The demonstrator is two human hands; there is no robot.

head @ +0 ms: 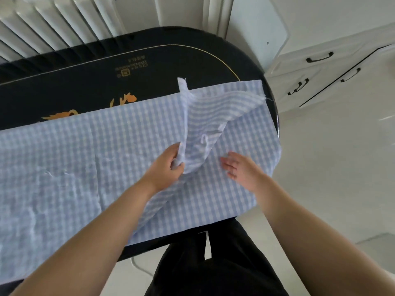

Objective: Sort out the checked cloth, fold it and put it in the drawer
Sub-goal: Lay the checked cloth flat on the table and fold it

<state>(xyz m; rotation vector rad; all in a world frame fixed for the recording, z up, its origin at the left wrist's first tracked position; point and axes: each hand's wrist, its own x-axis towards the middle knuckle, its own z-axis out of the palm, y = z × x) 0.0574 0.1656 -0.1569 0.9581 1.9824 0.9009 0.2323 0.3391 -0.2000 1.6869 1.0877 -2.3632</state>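
Note:
A light blue and white checked cloth [85,159] lies spread over a black table [89,82]. Its far right corner is folded back toward me, forming a raised flap. My left hand [168,165] grips the bunched edge of that flap near the cloth's middle. My right hand [239,167] hovers or rests just to the right, fingers straight and spread over the flat cloth, holding nothing. White drawers with black handles [319,57] stand at the far right.
The table has a rounded right end [275,116] and gold printing on its top. A white radiator [53,22] runs along the wall behind. Pale floor [331,167] lies to the right. My dark trousers [213,270] are at the table's near edge.

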